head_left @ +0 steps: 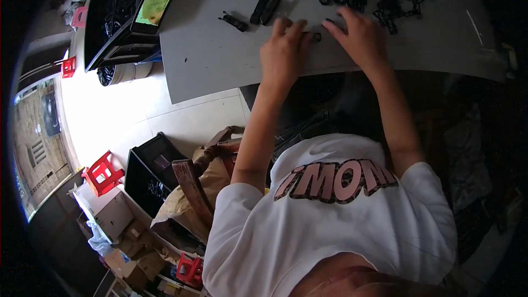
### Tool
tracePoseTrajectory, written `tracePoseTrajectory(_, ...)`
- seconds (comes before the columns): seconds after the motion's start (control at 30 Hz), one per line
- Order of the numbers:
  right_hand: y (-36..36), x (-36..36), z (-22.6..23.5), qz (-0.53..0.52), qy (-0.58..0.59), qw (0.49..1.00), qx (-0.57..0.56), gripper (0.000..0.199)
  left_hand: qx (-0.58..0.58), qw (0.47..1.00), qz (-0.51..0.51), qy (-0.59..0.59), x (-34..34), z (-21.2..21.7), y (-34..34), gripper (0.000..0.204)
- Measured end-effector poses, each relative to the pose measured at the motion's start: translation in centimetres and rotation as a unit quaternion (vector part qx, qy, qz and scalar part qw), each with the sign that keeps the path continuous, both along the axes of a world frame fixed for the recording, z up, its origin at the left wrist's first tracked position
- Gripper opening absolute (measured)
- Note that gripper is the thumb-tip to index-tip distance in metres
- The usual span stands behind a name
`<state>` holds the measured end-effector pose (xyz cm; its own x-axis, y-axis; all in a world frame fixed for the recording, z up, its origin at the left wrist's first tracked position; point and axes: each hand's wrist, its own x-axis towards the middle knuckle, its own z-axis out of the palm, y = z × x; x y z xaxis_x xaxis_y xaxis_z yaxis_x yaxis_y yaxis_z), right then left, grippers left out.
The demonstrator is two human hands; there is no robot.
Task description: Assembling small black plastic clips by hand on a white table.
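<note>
Both my hands rest on a grey table [209,49]. My left hand [283,49] lies palm down with its fingers bent near a small black plastic part [317,37] that sits between the two hands. My right hand [360,36] is spread flat, its fingertips touching the table beside that part. Whether either hand pinches the part is hidden by the fingers. Loose black plastic parts [265,9] lie just beyond my left hand, and a tangled heap of black parts [393,3] lies beyond my right hand.
A phone with a lit screen [155,1] leans on black crates [115,16] at the table's left end. Below are a white tiled floor [110,110], red stools [102,174], a black crate [148,176], a brown bag [190,187] and cardboard boxes [132,242].
</note>
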<state>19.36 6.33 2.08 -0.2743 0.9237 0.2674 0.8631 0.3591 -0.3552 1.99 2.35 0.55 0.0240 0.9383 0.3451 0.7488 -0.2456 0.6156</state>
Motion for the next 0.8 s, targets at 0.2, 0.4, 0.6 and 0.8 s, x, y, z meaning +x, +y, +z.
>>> tracePoseTrajectory(0.2, 5.0, -3.7, -0.9, -0.081, -0.142, 0.985, 0.047, 0.027, 0.002, 0.981, 0.152, 0.117, -2.7, 1.2, 1.9, 0.022)
tracePoseTrajectory(0.4, 3.6, -2.6, -2.5, -0.014, -0.057, 0.984, 0.171, 0.019, -0.024, 0.978, 0.129, 0.163, -2.9, 0.9, 1.8, 0.018)
tracePoseTrajectory(0.6, 0.3, 2.6, -0.9, -0.028, 0.187, 0.98, 0.054, 0.017, -0.027, 0.987, 0.11, 0.111, -3.0, 0.5, 1.4, 0.022)
tracePoseTrajectory(0.8, -1.7, 5.7, -1.5, -0.125, 0.04, 0.989, -0.064, 0.026, -0.018, 0.997, 0.08, 0.01, -3.5, 0.0, 1.1, 0.022)
